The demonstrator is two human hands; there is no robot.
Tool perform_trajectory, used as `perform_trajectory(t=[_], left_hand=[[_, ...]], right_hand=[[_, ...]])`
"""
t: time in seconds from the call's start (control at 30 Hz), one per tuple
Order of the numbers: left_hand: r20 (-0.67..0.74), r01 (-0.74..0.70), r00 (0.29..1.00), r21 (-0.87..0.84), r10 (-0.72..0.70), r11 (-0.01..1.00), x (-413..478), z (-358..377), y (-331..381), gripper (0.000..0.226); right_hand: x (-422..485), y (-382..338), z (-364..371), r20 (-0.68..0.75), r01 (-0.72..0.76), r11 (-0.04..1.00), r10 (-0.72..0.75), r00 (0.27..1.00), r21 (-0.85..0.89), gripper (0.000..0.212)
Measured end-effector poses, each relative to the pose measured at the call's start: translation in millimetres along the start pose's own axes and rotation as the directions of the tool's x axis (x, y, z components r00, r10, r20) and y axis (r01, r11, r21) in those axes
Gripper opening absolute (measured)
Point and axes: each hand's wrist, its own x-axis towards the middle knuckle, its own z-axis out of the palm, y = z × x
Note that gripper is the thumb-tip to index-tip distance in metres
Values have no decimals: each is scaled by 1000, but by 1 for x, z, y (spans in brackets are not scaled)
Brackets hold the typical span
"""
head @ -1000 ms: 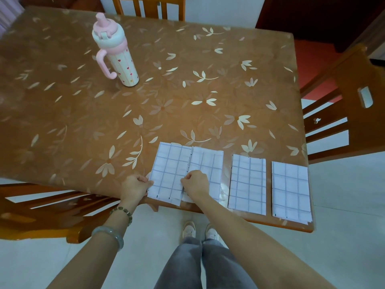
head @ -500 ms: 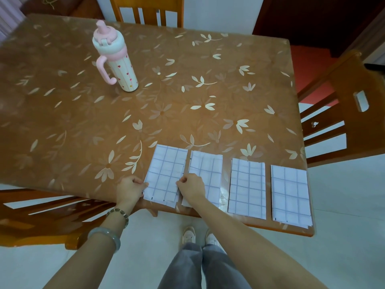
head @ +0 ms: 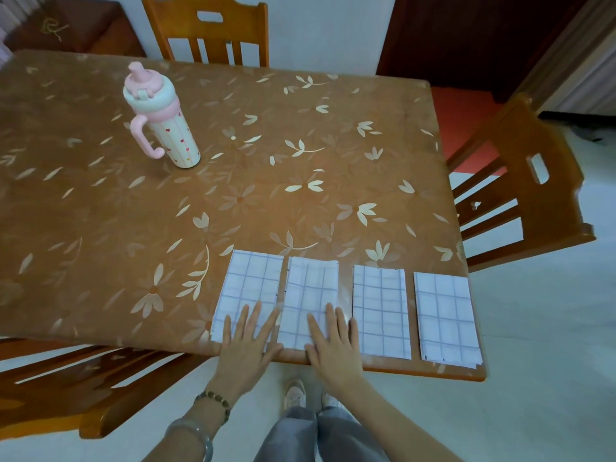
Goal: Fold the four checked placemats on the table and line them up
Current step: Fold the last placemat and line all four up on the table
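Head, left hand (head: pixel 248 346), right hand (head: pixel 335 348) seemingly flat

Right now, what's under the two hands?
The left hand lies flat on the near end of the leftmost placemat, the right hand flat on the second placemat. Both palms overhang the table. The mats' near edges beneath them are covered.

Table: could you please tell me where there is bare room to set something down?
Bare: the table middle, between the pink bottle and the placemats; also the near left, beside the leftmost placemat. Crowded: the near right edge, where left hand and right hand rest on the row.
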Motion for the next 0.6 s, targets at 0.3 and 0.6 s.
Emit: perform_trajectory(t=[0.3,0.6], left_hand=[[31,29,999,19,-29,999,5,2,0,67],[105,6,994,53,-12,999,4,-11,15,72]], right_hand=[[-4,5,-4,48,-45,997,42,998,69,59],[-24,82,-8,-80,-377,921,385,920,101,60]])
